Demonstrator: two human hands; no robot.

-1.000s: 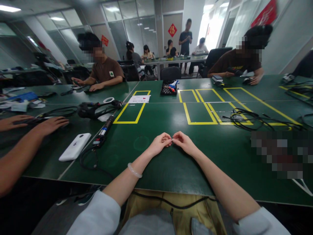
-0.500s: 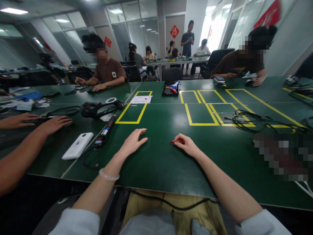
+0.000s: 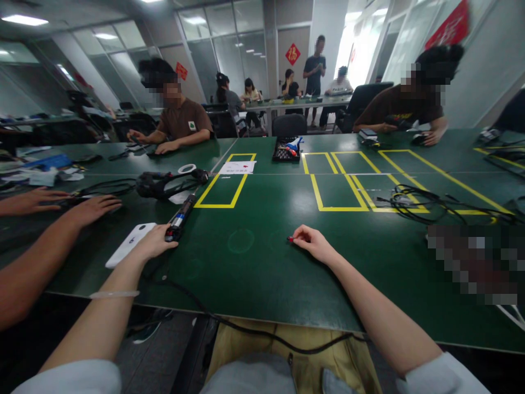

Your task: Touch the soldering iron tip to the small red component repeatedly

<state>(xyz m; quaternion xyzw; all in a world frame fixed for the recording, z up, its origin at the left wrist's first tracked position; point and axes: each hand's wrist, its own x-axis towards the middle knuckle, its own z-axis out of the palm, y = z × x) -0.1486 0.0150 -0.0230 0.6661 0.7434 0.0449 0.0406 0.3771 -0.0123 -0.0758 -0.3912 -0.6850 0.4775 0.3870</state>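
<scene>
My left hand point(image 3: 158, 243) is closed round the near end of a black stick-shaped device point(image 3: 180, 216) with blue, white and red parts. The device slants across the table, its far end close to a black looped frame point(image 3: 158, 185). Partly behind my left wrist lies a flat white case point(image 3: 130, 243). My right hand point(image 3: 311, 242) rests over the green table point(image 3: 262, 284), thumb and fingertips pinching a small red-and-black piece point(image 3: 290, 239). Its exact kind is too small to make out.
Yellow tape point(image 3: 342, 208) marks rectangles on the tabletop. A black tray point(image 3: 286, 157) of tools stands at the back, black cables point(image 3: 410, 197) lie coiled to the right. A neighbour's hands point(image 3: 92, 208) are at the left; two people sit opposite. A white sheet point(image 3: 238, 167) lies ahead.
My left hand has moved left and toward me, from above the bare tabletop to the stick-shaped device, and closed on its near end. My right hand stays in place with the small piece.
</scene>
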